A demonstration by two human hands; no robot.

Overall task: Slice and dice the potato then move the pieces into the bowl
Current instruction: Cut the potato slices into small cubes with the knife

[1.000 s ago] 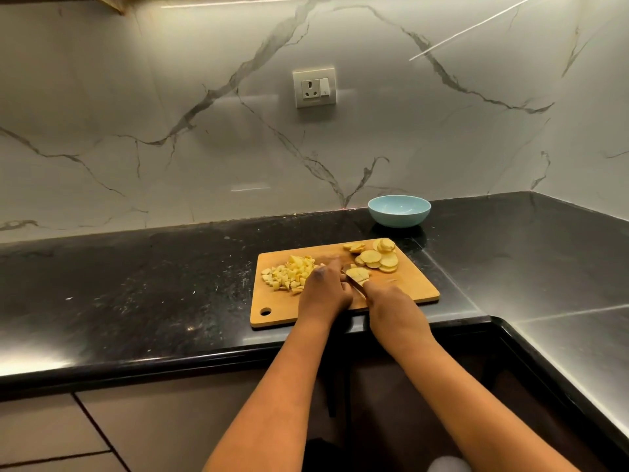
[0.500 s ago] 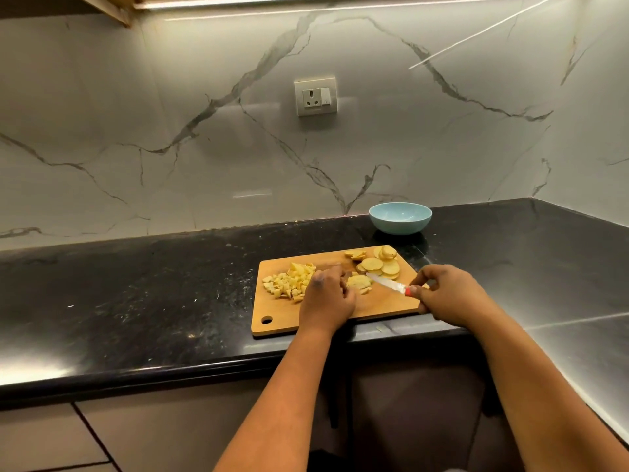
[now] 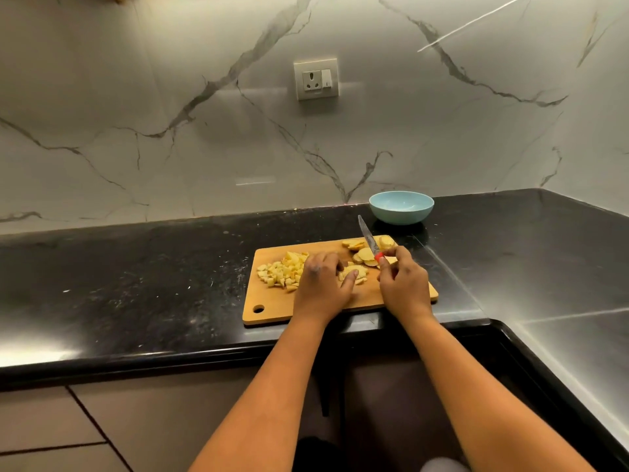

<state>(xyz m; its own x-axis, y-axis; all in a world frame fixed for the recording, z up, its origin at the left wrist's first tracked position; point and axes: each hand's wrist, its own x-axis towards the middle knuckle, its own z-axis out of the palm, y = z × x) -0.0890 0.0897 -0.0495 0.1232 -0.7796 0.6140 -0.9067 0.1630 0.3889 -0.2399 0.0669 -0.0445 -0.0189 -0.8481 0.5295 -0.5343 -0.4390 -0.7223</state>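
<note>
1. I see one pile of diced potato (image 3: 282,269) on the board's left and one cluster of potato slices (image 3: 366,255) at its far right; I can't count the pieces.
2. My left hand (image 3: 323,284) lies over a few slices, fingers relaxed and partly hiding them.
3. My right hand (image 3: 403,284) grips one knife (image 3: 369,240), blade pointing away.
4. One cutting board (image 3: 272,308) sits near the surface (image 3: 136,284) edge; one empty bowl (image 3: 401,207) stands just behind.

left hand (image 3: 321,284) flat, fingers extended, right hand (image 3: 403,284) grip curled
</note>
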